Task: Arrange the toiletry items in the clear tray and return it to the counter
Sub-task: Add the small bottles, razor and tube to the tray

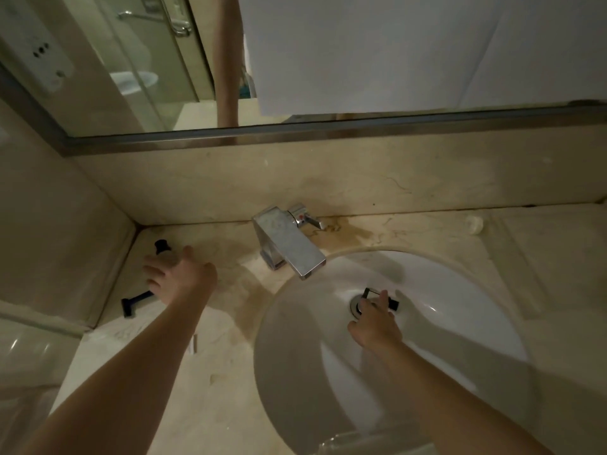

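My left hand (179, 277) reaches into the counter's far left corner and curls round a clear bottle with a black cap (161, 250). A dark razor (133, 302) lies on the counter just under that hand. My right hand (374, 318) is down in the white sink (460, 307), its fingertips pinching a small black-capped item (392, 304) beside the drain (356, 303). The curved edge of a clear plastic thing (331, 443) shows at the bottom of the view; I cannot tell if it is the tray.
A chrome faucet (289, 246) stands behind the sink. A small clear cap (473, 223) sits at the back right of the beige stone counter (230, 389). A small dark stick (195, 343) lies near my left forearm. A mirror (361, 60) spans the wall above.
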`<state>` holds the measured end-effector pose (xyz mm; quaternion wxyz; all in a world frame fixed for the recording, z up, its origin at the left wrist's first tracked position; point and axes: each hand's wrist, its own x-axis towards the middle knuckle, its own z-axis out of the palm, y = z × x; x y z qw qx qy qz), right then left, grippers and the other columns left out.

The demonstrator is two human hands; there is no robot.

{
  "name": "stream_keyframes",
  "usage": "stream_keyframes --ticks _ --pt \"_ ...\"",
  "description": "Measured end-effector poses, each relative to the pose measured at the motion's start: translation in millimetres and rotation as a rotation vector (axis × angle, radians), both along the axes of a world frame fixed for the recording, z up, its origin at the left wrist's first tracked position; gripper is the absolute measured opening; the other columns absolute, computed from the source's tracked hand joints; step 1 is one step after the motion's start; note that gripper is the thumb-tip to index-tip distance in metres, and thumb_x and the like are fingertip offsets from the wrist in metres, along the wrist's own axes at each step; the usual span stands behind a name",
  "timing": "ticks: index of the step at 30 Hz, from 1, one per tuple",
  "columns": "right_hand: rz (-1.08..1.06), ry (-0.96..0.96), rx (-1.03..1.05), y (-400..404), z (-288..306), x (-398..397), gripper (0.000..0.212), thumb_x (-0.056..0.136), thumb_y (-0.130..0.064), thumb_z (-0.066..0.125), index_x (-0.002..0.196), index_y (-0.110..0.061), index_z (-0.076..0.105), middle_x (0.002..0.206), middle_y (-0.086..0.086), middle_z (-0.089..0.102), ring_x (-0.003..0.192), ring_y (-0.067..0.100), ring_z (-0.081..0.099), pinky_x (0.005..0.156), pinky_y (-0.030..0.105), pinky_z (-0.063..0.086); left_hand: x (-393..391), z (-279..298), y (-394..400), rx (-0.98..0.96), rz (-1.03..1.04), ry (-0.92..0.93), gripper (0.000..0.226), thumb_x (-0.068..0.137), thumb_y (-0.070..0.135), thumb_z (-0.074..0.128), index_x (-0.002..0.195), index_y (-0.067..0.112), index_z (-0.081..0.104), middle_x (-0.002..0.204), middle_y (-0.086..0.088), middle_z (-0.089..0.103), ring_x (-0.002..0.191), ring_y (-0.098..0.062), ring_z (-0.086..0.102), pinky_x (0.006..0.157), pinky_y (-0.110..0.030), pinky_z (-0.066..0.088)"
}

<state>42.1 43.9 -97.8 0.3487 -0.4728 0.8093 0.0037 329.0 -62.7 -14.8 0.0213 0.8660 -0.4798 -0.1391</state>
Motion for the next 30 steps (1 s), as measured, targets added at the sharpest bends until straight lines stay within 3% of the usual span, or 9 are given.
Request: stream_keyframes --ticks 4,7,11,16,19,23,26,30 --pt "-0.005 -0.016 0.023 -11 -13 -7 0.05 0.087 -0.026 0.052 0.137 -0.024 0.042 0.16 0.006 -0.015 0.136 0.031 0.037 0.096 0.037 0.045 8 -7 -9 0.064 0.041 0.003 0.054 0.085 0.034 0.047 0.135 0.014 0.04 0.151 -0.028 0.02 0.138 -0.045 0.018 0.115 -0.055 0.013" --pt "-0.005 -0.006 0.041 -18 -20 -14 0.038 0.086 -0.027 0.055 0.124 -0.025 0.053 0.159 0.009 -0.012 0.128 0.031 0.046 0.083 0.033 0.046 11 -9 -9 -0.009 0.038 -0.084 0.055 0.086 0.031 0.046 0.132 0.001 0.042 0.138 -0.027 0.038 0.126 -0.043 0.036 0.111 -0.052 0.022" --pt "0.03 0.034 0.068 -20 -34 -25 0.045 0.083 -0.029 0.05 0.127 -0.024 0.053 0.146 0.013 0.029 0.129 0.03 0.043 0.096 0.039 0.045 11 -13 -2 -0.205 -0.05 -0.154 0.026 0.09 0.02 0.046 0.107 0.007 0.06 0.116 -0.028 0.054 0.109 -0.042 0.048 0.098 -0.049 0.033" --pt "0.071 0.191 0.005 -7 -34 -27 0.041 0.092 -0.014 0.041 0.133 -0.022 0.042 0.134 0.009 0.038 0.115 0.032 0.054 0.09 0.037 0.044 7 -12 5 -0.379 -0.225 -0.146 0.021 0.086 0.001 0.047 0.094 0.011 0.063 0.089 -0.02 0.063 0.084 -0.036 0.055 0.078 -0.041 0.038" --pt "0.106 0.239 -0.052 -2 -31 -22 0.04 0.094 -0.013 0.034 0.133 -0.02 0.041 0.131 0.009 0.05 0.114 0.031 0.057 0.09 0.039 0.046 -3 -8 13 -0.471 -0.265 -0.037 0.018 0.086 -0.003 0.046 0.092 0.009 0.058 0.078 -0.014 0.062 0.067 -0.025 0.047 0.066 -0.035 0.036" --pt "0.039 0.16 -0.068 0 -18 -13 0.039 0.091 -0.013 0.042 0.129 -0.02 0.039 0.122 0.007 0.06 0.112 0.029 0.059 0.085 0.037 0.045 -20 0 31 -0.462 -0.149 0.241 0.026 0.087 0.001 0.051 0.111 0.009 0.047 0.085 -0.009 0.059 0.07 -0.026 0.052 0.058 -0.034 0.041" --pt "-0.032 -0.04 -0.074 0 -5 -5 0.034 0.082 -0.021 0.057 0.113 -0.023 0.042 0.112 0.004 0.059 0.1 0.028 0.06 0.072 0.032 0.043 -31 6 46 -0.438 -0.088 0.418 0.035 0.086 0.005 0.062 0.119 0.011 0.053 0.094 -0.001 0.057 0.081 -0.018 0.053 0.067 -0.029 0.041" --pt "-0.156 -0.344 -0.184 -2 15 14 0.026 0.074 -0.026 0.068 0.095 -0.018 0.056 0.095 0.007 0.065 0.075 0.018 0.059 0.054 0.023 0.041 -43 8 65 -0.414 -0.039 0.659 0.024 0.081 0.005 0.069 0.1 0.016 0.06 0.097 -0.003 0.061 0.086 -0.02 0.056 0.072 -0.028 0.043"
